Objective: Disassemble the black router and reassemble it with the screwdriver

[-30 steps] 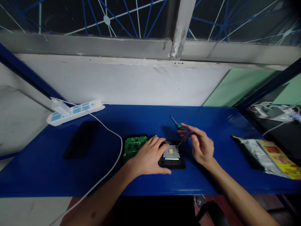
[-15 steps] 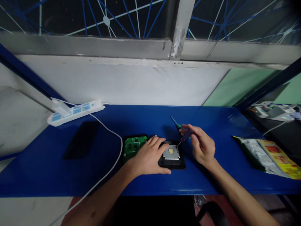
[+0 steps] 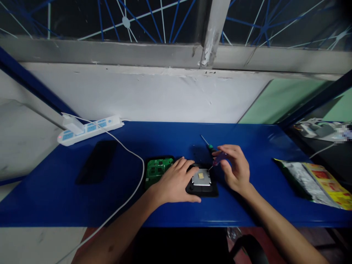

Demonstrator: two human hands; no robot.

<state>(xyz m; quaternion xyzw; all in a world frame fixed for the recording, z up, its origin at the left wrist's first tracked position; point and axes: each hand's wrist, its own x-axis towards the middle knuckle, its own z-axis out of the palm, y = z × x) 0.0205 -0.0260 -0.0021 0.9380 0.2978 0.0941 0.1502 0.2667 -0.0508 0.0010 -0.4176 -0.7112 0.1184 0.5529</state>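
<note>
My left hand lies with its fingers spread over the left part of a black plastic casing and the edge of a green circuit board in a dark housing. Set in the casing is a silver metal plate, with a small tan square pad on it. My right hand pinches a screwdriver with a purple handle. Its thin shaft slants down to the plate's upper right corner; what the tip meets is too small to tell. A second screwdriver, with a green and black handle, lies just behind my right hand.
A dark flat slab rests on the blue table at left. Behind it is a white power strip with a plugged-in adapter. A white cable crosses the table left of the board. A yellow and silver packet lies right.
The purple screwdriver's handle has turned a little in my right fingers, its tip staying at the same corner. My left hand keeps its place. The whole view has shifted slightly.
</note>
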